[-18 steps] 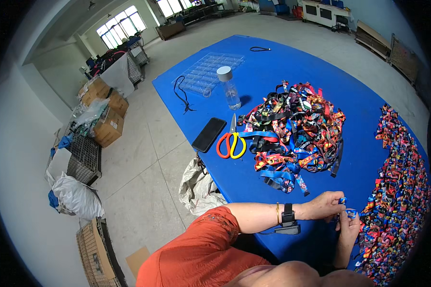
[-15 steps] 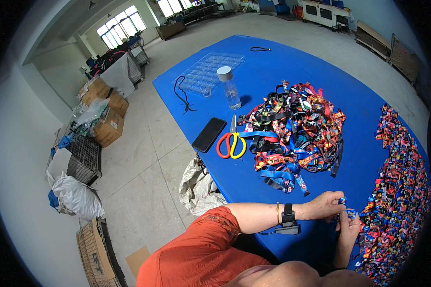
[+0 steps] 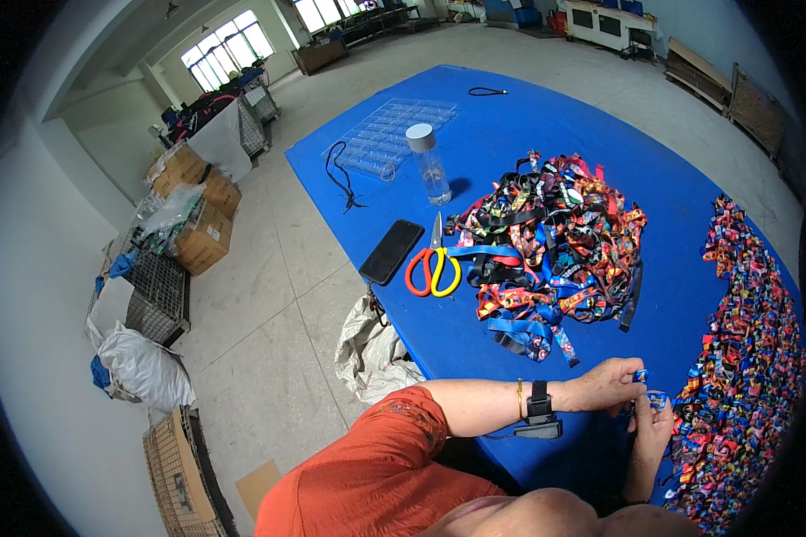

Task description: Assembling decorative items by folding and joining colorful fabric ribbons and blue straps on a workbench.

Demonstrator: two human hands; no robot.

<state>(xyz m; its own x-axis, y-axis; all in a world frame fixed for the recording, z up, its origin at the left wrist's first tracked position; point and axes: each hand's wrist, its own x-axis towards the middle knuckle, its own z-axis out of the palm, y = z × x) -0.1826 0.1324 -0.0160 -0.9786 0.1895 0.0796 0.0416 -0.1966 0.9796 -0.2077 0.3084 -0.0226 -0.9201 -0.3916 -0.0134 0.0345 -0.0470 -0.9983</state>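
My left hand (image 3: 603,386) is closed, its fingers pinching one part of a small blue printed ribbon strap (image 3: 657,400) near the table's front edge. Beside it, my right hand (image 3: 652,431) grips the other part of the strap between thumb and fingers. Most of the strap is hidden by the hands. To their right lies a dense spread of colourful printed straps (image 3: 743,367). Beyond my hands rests a loose heap of multicoloured and black straps (image 3: 555,251), one blue length trailing off its left side.
On the blue table (image 3: 457,340) lie scissors (image 3: 433,268) with red and yellow handles, a black phone (image 3: 391,251), a clear bottle (image 3: 431,166), a transparent compartment tray (image 3: 394,134) and black cords (image 3: 338,174). A whitish sack (image 3: 372,349) hangs at the left edge. Cartons (image 3: 203,237) stand farther left.
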